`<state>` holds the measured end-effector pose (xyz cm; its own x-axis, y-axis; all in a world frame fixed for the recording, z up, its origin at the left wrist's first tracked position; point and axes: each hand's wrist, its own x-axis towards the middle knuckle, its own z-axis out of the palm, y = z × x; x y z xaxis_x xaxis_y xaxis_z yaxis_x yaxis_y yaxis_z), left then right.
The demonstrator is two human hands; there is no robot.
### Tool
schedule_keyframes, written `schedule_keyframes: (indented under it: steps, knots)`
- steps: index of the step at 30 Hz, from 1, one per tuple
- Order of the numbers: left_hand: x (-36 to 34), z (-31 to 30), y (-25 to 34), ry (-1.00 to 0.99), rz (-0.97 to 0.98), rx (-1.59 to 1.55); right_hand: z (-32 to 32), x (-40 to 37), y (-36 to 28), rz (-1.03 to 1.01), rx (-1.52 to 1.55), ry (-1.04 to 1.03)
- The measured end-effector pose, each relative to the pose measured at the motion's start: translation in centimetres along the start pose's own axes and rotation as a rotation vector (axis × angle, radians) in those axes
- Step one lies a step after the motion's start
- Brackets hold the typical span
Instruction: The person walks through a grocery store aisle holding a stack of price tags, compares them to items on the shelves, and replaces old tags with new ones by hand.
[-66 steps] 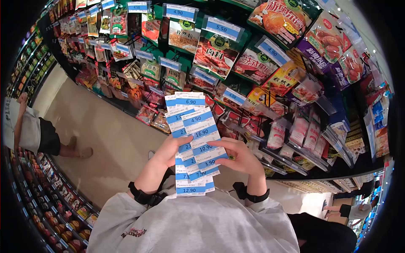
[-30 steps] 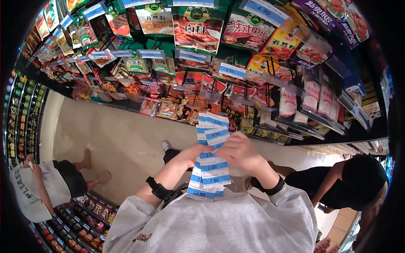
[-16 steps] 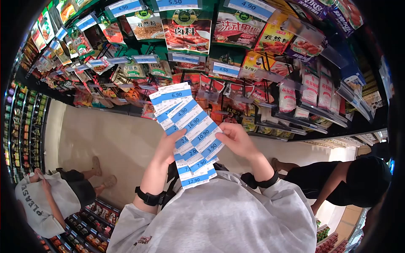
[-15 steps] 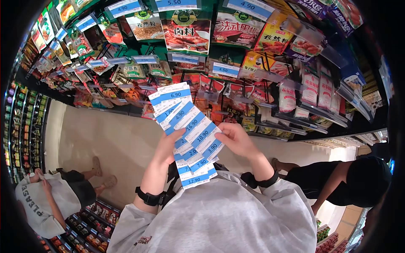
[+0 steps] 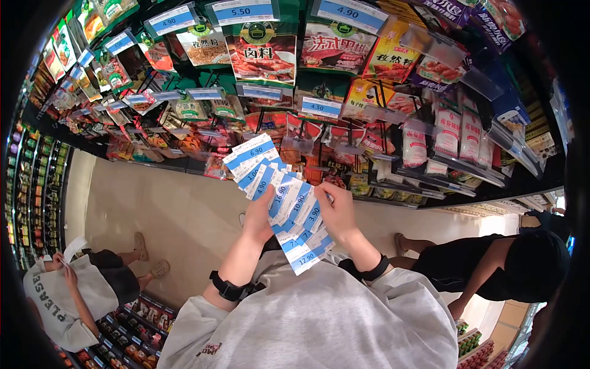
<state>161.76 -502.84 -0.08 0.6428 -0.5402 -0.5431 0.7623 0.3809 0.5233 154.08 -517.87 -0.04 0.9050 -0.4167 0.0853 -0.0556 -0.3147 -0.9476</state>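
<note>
A fanned stack of blue-and-white price labels lies between my hands, in front of my chest. Printed prices such as 6.90, 16.90 and 12.90 face up. My left hand grips the left edge of the stack, its thumb on top of the labels. On the opposite edge, my right hand pinches the labels between curled fingers and thumb. The labels overlap at different angles, so some are partly covered. Each of my wrists carries a black strap.
Ahead stands a shelf rack with hanging seasoning packets and price tags in clear holders. A person in a grey shirt holding white paper is at left; another in black shorts is at right. Stocked shelves line the far left.
The labels have turned and spread differently, their lower end shifting right. My left hand has moved slightly right and up along them. The person at left has raised a white paper.
</note>
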Motion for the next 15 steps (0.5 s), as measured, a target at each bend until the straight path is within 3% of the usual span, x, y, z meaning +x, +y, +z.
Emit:
schedule_keyframes:
  steps: [3,6,8,15]
  knots:
    - [0.5,-0.1,-0.2,0.026,-0.009,0.005,0.2,-0.1,0.0,0.007,-0.151,0.059]
    - [0.7,-0.4,0.2,0.035,0.029,0.034,-0.1,0.4,1.3,-0.137,-0.210,0.075]
    - [0.7,-0.7,0.8,0.054,0.012,0.041,-1.1,1.0,1.2,-0.027,0.042,-0.225]
    - [0.6,-0.7,1.3,0.056,-0.019,0.064,-1.0,1.1,2.3,0.046,0.182,-0.303]
